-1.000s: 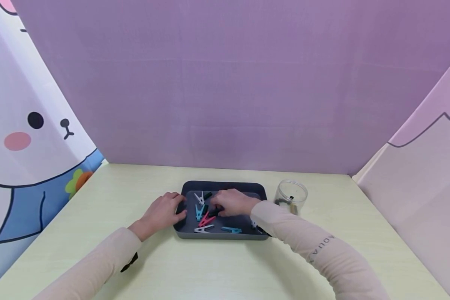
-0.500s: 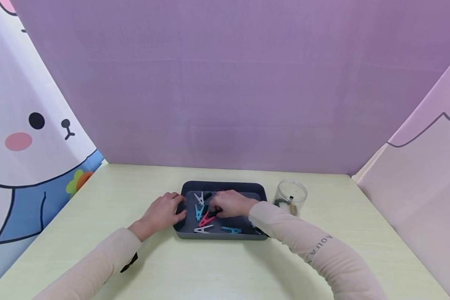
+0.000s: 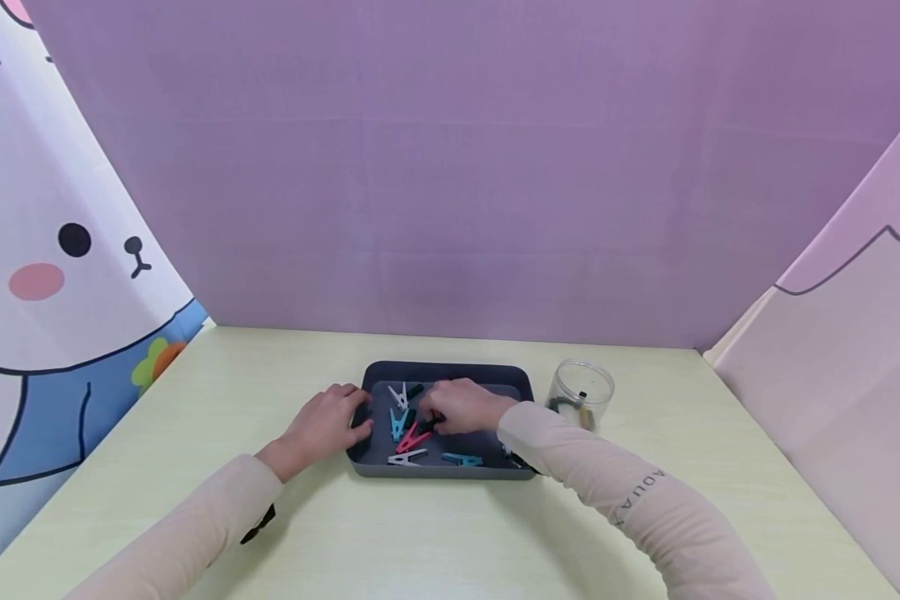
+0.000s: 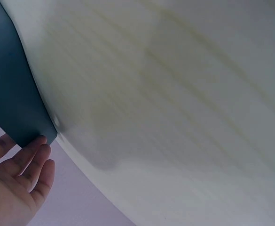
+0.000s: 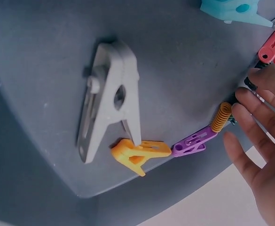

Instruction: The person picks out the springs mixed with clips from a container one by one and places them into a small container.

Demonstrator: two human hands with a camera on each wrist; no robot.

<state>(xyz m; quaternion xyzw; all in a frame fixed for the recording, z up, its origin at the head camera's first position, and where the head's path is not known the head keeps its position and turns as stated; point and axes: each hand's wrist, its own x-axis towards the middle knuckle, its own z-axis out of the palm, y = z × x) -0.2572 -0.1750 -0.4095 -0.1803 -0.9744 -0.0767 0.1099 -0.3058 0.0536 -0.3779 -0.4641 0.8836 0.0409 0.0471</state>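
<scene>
A dark grey tray (image 3: 450,472) holds several clothespins. My left hand (image 3: 328,427) grips the tray's left end; in the left wrist view its fingers (image 4: 31,160) bend against the tray wall (image 4: 15,80). Reaching into the tray, my right hand (image 3: 465,407) pinches a small black piece (image 3: 429,425), mostly covered by the fingers. Close to it lie a red clothespin (image 3: 414,439), a blue clothespin (image 3: 398,427) and a white clothespin (image 3: 401,395). In the right wrist view a grey clothespin (image 5: 111,94), a yellow one, a purple clothespin (image 5: 193,141) and an orange coil (image 5: 221,117) lie near the hand (image 5: 266,117).
Right of the tray stands a clear round jar (image 3: 582,392) with some small dark and tan things inside. Another white clothespin (image 3: 407,457) and a blue clothespin (image 3: 462,460) lie along the tray's near side. A purple cloth (image 3: 450,167) hangs behind the pale table (image 3: 300,542).
Almost nothing moves. My right hand shifts very slightly left after the first frame, its fingers staying at the same spot in the tray. The left hand keeps its place.
</scene>
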